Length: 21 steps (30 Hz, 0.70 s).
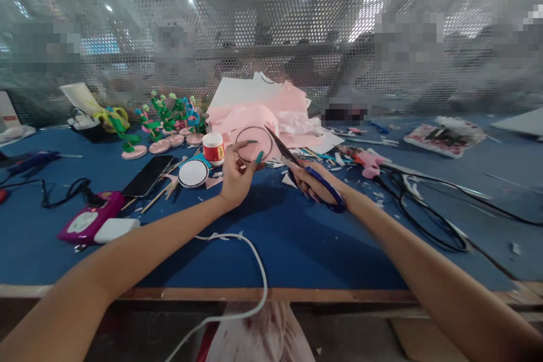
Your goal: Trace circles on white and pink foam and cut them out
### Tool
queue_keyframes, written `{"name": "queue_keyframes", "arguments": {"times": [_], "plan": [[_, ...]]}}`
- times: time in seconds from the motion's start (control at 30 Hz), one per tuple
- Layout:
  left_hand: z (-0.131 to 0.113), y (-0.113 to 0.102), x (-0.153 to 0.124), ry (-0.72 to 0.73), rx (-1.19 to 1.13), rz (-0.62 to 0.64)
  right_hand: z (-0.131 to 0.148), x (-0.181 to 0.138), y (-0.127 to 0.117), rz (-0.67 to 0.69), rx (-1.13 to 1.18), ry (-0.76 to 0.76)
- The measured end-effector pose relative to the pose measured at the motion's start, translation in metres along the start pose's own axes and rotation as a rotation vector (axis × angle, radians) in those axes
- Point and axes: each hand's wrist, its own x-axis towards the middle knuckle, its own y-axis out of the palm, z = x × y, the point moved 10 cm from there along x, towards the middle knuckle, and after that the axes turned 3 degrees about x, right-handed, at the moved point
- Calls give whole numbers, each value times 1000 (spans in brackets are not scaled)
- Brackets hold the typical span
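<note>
Pinched in my left hand (236, 176) is a pink sheet (258, 141) with a dark circle drawn on it. Its thumb and index finger, with green nails, lie over the circle. My right hand (316, 181) grips a pair of scissors (326, 185) by its blue handles. The dark blades point up and left, with their tips near the right edge of the circle. Whether the blades touch the sheet I cannot tell. Just left of my left hand sit a round white-topped lid (193, 173) and a red-and-white tub (213, 149).
Pink and white sheets (254, 93) pile up behind my hands. Several green craft plants on pink discs (134, 152) stand left, near a phone (148, 175) and a purple power adapter (85, 223). A pink glue gun (368, 164) with a black cable lies right among scraps.
</note>
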Motion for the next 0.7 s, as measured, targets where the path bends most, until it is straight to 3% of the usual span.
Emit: {"name": "queue_keyframes", "arguments": {"times": [0.17, 0.33, 0.47, 0.7], "plan": [[-5, -9, 3, 21, 81, -57, -2, 1, 0, -4, -52, -32], [13, -9, 7, -138, 8, -36, 2, 0, 1, 1, -116, -58], [18, -9, 5, -214, -56, -71, 9, 3, -10, -59, -365, -138], [3, -11, 6, -125, 27, -77, 10, 3, -20, -57, -463, -174]]}}
